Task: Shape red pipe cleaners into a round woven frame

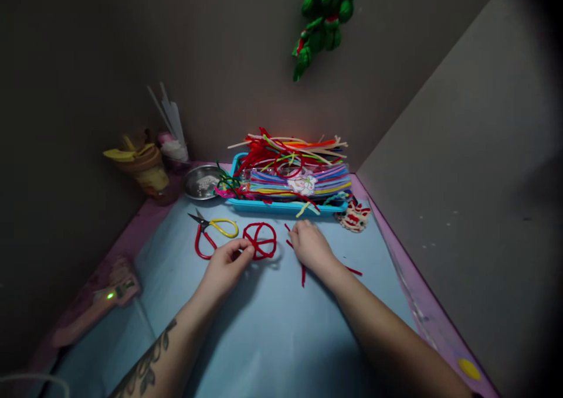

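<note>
My left hand (pixel 231 261) pinches the lower left rim of a red pipe-cleaner ring (pixel 265 241) with crossing spokes, held just over the blue sheet. My right hand (pixel 311 244) is curled down at some short red pipe-cleaner pieces (pixel 303 276); its fingertips are hidden, so I cannot tell whether it grips one. One more red piece (pixel 354 271) pokes out from behind the right wrist. Scissors (pixel 203 224) with one red and one yellow handle loop lie left of the ring, blades slightly apart.
A blue tray (pixel 285 207) of colourful pipe cleaners stands at the back beside a metal bowl (pixel 202 182). At left are a glue gun (pixel 101 307) with a green light and a pot (pixel 149 172). A knitted-looking piece (pixel 353 216) lies right; green decorations (pixel 325 23) hang above.
</note>
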Demonstrator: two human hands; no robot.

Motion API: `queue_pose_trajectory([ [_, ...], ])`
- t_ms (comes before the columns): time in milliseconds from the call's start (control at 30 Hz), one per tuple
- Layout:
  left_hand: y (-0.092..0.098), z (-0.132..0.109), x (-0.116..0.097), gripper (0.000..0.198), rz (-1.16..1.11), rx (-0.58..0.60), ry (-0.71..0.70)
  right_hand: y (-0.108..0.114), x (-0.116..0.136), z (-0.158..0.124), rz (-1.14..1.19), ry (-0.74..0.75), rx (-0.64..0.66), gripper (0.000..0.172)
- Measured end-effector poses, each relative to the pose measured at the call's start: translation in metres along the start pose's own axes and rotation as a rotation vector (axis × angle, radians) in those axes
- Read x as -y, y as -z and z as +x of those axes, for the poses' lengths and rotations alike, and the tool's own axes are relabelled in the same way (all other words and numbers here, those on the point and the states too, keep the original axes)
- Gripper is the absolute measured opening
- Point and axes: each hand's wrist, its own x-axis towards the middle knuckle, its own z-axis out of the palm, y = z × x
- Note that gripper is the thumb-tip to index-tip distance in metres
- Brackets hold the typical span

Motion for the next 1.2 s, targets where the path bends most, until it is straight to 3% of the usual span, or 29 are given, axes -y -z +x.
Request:
queue_pose_trajectory([
  [133, -0.002, -0.001, -0.005, 0.03, -0.007, 0.036, -0.021, 0.011, 0.01, -0.042, 0.521, 0.216, -0.108, 0.01],
  [267, -0.005, -0.006, -0.01, 0.027, 0.091, 0.118, -0.066, 0.002, 0.015, -0.066, 0.731, 0.328, -0.225, 0.012],
  [467, -0.007, -0.011, -0.009, 0.025, 0.368, 0.174, -0.214, -0.01, 0.012, -0.072, 0.736, 0.393, -0.253, 0.013],
  [767, -0.01, -0.006, 0.002, 0.021, 0.431, 0.225, -0.211, -0.014, 0.01, -0.072, 0.595, 0.353, -0.245, 0.01],
  [967, -0.009, -0.01, 0.004, 0.019, 0.615, 0.012, -0.327, -0.019, 0.005, -0.067, 0.557, 0.311, -0.277, 0.011],
  [1200, -0.018, -0.024, -0.005, 0.024, 0.852, 0.087, -0.251, -0.03, 0.004, -0.061, 0.561, 0.299, -0.243, 0.011],
])
